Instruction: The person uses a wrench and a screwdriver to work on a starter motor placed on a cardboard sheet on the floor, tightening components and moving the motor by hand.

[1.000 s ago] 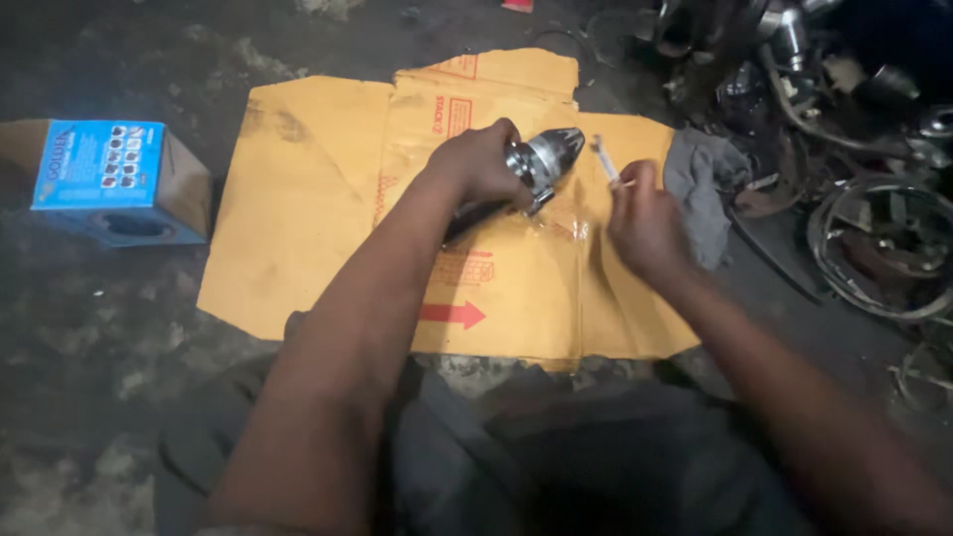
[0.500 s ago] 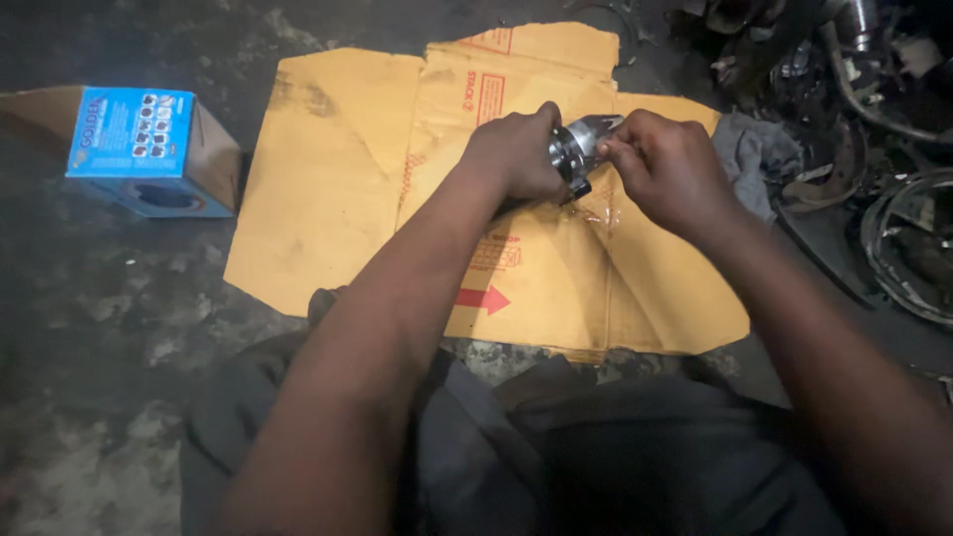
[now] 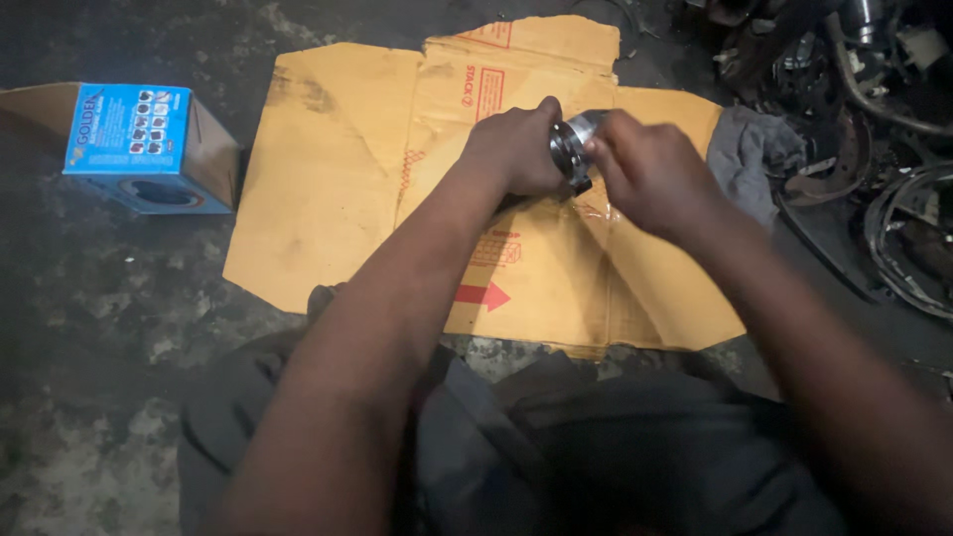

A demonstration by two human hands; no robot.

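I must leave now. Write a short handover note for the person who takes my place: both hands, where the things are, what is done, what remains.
Left hand: closed around the round metal part, held above the flattened cardboard.
Right hand: fingers on the part's free end; what they do there is hidden.
Nearby: grey rag to the right, blue box to the left, scrap metal parts at far right.
Done: part is in hand.
Left: not visible whether anything on the part is finished.

The round part (image 3: pixel 576 149) held between both hands is bright, glossy metal. The flattened sheet (image 3: pixel 338 199) beneath is matt tan cardboard, creased and stained. The rag (image 3: pixel 749 159) is dull grey cloth. The floor (image 3: pixel 99 328) is rough, mottled concrete.
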